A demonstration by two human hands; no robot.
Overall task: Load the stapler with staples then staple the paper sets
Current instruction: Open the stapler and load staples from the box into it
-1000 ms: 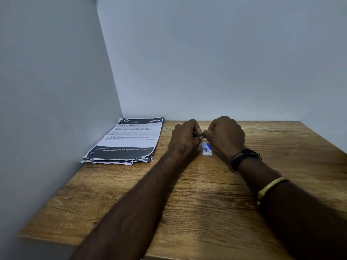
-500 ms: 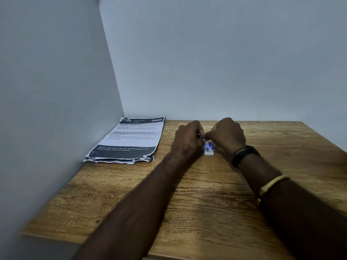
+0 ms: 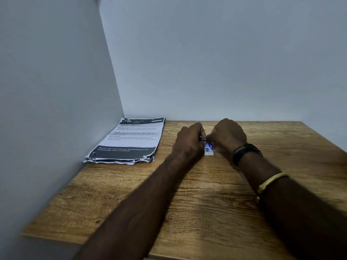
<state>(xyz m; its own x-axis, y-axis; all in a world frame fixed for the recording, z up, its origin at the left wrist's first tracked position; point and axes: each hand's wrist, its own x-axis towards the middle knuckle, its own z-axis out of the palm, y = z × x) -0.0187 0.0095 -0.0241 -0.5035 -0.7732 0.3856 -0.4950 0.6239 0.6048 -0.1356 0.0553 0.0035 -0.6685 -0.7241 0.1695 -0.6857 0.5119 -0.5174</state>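
My left hand (image 3: 189, 141) is closed around a small stapler (image 3: 202, 137), of which only a metal tip shows between my hands. My right hand (image 3: 228, 136) pinches at that same metal tip, fingers closed; what it holds is too small to tell. A small blue and white staple box (image 3: 208, 149) lies on the wooden table (image 3: 206, 194) just below and between both hands. A stack of printed paper sets (image 3: 129, 141) lies flat at the back left against the side wall.
Grey walls close the table on the left and at the back. The table's front edge runs across the lower left. A black band and a yellow band sit on my right wrist and forearm.
Both hands have stayed together over the staple box, with only small shifts of the fingers. The view has drifted slightly; the papers and box lie where they were.
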